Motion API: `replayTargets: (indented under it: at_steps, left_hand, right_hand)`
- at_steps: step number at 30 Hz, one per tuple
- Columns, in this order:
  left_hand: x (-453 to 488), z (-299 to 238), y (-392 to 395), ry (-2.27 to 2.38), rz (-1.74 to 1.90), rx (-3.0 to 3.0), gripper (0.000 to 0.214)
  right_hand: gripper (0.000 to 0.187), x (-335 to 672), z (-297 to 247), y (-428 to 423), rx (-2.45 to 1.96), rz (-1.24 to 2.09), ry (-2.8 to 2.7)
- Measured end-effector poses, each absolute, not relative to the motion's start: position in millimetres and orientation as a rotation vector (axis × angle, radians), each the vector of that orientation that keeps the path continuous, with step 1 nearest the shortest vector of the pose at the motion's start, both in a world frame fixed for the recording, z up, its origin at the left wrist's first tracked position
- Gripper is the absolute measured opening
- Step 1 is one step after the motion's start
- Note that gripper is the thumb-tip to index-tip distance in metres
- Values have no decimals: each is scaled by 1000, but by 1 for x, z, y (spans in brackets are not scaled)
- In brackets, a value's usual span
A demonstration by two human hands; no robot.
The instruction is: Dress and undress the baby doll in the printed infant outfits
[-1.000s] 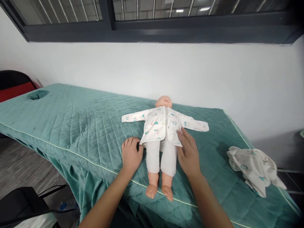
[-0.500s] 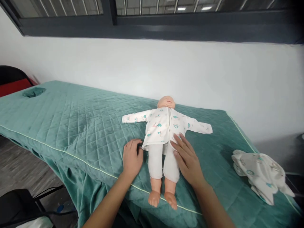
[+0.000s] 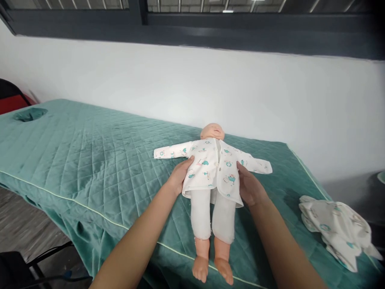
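Observation:
A baby doll (image 3: 201,214) lies on its back on the green bed cover, head toward the wall and bare feet toward me. It wears a white printed jacket (image 3: 202,172), whose front edges part below the chest, with both sleeves spread out sideways. My left hand (image 3: 181,176) grips the doll's torso at the left of the picture, its thumb over the jacket. On the opposite side my right hand (image 3: 250,186) clasps the torso in the same way. The fingers of both hands are largely hidden at the doll's sides.
A quilted green cover (image 3: 99,152) is spread over the bed, which has a face hole (image 3: 31,114) at the far left. Crumpled printed white cloth (image 3: 338,228) lies at the right. Behind the bed stands a white wall (image 3: 126,76) below a dark window frame.
Both hands have moved up from beside the legs and hip to the sides of the torso. The jacket's right-hand front panel now lies spread out. The camera view has shifted slightly.

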State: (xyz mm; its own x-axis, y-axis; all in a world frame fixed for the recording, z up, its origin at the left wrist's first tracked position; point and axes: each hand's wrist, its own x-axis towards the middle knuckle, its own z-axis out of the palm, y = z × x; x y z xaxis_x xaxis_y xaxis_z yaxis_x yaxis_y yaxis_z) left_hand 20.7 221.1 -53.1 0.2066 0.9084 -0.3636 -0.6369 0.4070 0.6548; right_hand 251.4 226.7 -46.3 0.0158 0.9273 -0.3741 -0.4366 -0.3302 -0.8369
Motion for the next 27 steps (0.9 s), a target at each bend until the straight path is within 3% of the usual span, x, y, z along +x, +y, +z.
replayTargets:
  at_steps: [7,13,18,27]
  left_hand:
    - [34,-43,268,638,1090,400,44]
    - [40,-41,306,586,1058,419,45]
    - [38,-54,321,570,1004,346,42]
    - [22,-51,325,577,1265,249,39]
  right_hand:
    - [40,244,-55,254,-978,1440,-970]
    - [31,246,-47,285,-1003,1301,-919]
    - [32,251,-56,298,-960,1390,-927]
    - [25,277,-73,306,-833,1456,-741]
